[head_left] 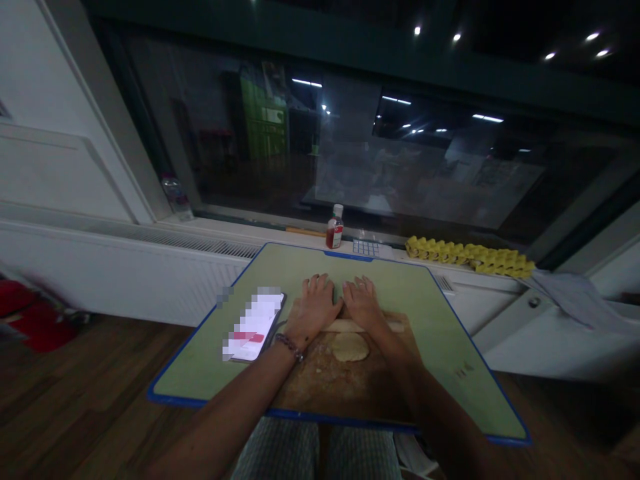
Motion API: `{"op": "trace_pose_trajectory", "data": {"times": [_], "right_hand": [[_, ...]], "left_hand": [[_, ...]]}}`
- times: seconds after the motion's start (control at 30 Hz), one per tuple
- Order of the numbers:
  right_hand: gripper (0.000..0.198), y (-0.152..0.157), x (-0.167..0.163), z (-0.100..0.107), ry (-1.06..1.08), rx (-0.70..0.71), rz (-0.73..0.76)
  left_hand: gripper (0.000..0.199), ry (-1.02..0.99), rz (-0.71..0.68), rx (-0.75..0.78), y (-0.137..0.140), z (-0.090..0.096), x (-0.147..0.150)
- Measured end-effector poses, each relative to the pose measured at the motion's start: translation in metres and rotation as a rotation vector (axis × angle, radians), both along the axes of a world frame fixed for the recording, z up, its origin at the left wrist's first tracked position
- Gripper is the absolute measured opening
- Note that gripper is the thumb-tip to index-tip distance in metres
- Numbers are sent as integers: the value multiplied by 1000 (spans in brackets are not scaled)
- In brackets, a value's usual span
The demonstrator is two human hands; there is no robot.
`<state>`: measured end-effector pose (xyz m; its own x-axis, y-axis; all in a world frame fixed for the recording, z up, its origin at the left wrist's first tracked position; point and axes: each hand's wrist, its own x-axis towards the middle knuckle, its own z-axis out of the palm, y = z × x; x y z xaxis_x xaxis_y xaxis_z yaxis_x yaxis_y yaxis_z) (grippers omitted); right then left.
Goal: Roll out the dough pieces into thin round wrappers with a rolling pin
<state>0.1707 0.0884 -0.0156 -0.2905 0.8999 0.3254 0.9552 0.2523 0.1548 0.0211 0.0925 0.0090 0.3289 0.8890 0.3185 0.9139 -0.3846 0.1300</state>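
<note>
On a brown, flour-dusted board (345, 390) lies a flat round of dough (350, 347). A thin wooden rolling pin (343, 325) lies crosswise just beyond it, passing under my wrists and partly hidden by them. My left hand (319, 300) is palm down at the far side of the board, its fingers stretched forward. Beside it, my right hand (360, 298) also lies palm down with fingers extended. Both hands reach past the pin, and neither has its fingers wrapped round anything. What lies under the palms is hidden.
A phone (255, 327) with a lit screen lies left of the board on the blue-edged green table (453, 360). Along the windowsill stand a red-filled bottle (335, 228), a white keypad-like object (366, 248), yellow egg cartons (467, 257) and a clear bottle (176, 197).
</note>
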Motion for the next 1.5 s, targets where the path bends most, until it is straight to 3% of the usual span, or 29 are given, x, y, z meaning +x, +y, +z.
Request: {"op": "trace_pose_trajectory", "data": {"times": [0.27,0.47,0.83,1.17,1.33,1.5], "right_hand": [[42,-28,-12,17,28,-38,-37],[45,-57,-11,10,92,-50,2],[41,-6,-14,17,118,-134,-5],[39,29,-6,17,287,-77,-28],[56,20,-1,21,415,-77,69],[44,-16,14,25,420,-87,178]], "left_hand": [[34,26,-88,21,-29,2,-5],[38,43,-224,86,-54,-7,-9],[37,3,-60,8,-10,-4,-4],[23,-72,-75,34,14,7,-5],[21,-145,-129,59,10,11,-6],[26,-278,-191,74,0,8,-13]]}}
